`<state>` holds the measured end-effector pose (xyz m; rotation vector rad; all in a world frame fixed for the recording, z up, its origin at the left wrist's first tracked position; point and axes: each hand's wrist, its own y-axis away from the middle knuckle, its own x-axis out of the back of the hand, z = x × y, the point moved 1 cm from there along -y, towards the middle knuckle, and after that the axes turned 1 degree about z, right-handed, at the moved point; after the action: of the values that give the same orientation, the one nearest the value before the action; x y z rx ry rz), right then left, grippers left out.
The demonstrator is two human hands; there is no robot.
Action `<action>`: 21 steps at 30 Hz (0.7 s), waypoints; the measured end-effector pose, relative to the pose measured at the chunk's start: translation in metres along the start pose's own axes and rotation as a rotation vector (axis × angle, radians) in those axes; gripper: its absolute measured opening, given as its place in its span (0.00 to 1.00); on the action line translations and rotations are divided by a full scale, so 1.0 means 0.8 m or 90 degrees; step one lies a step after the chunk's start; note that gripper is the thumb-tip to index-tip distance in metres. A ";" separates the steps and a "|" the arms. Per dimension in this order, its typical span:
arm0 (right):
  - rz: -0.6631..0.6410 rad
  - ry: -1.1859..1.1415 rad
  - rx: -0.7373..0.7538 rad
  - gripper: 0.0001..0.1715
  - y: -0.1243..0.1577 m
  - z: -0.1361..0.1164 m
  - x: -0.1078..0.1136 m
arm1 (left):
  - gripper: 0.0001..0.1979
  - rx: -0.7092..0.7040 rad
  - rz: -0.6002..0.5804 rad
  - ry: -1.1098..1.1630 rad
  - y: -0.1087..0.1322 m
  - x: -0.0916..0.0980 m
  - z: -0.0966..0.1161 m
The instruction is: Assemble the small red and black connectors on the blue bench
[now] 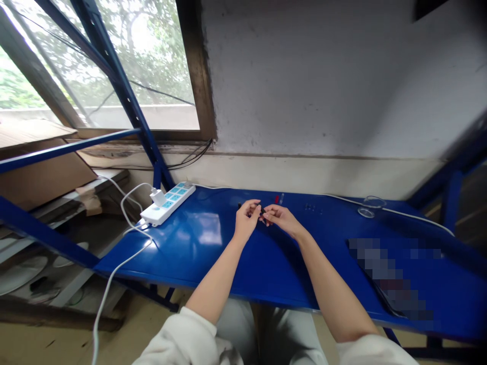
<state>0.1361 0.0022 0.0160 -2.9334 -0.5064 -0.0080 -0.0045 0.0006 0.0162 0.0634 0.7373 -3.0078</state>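
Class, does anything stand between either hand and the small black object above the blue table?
Nothing visible does. The left hand and right hand meet at the small black object, both apparently gripping it, though they partly hide it.

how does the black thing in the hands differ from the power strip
The black thing looks much smaller than the power strip, which is mostly white. The left hand and right hand hold the black thing; the power strip rests on the blue table.

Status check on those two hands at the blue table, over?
Left hand, right hand: both pinching a small black object, exact shape unclear. Small red item just beyond, untouched. White rectangular power strip well left of both.
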 end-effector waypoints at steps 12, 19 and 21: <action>0.220 0.344 -0.079 0.06 -0.037 0.052 -0.004 | 0.12 0.083 0.260 0.059 -0.023 0.039 -0.008; 0.160 0.631 -0.081 0.03 -0.060 0.054 -0.011 | 0.12 0.106 0.271 0.077 -0.022 0.037 -0.008; 0.154 0.668 -0.090 0.04 -0.063 0.056 -0.010 | 0.12 0.117 0.275 0.077 -0.022 0.037 -0.007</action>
<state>0.1107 0.0540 -0.0206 -2.5708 0.0263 -1.4719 -0.0345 0.0182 0.0178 0.3643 0.3886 -2.6604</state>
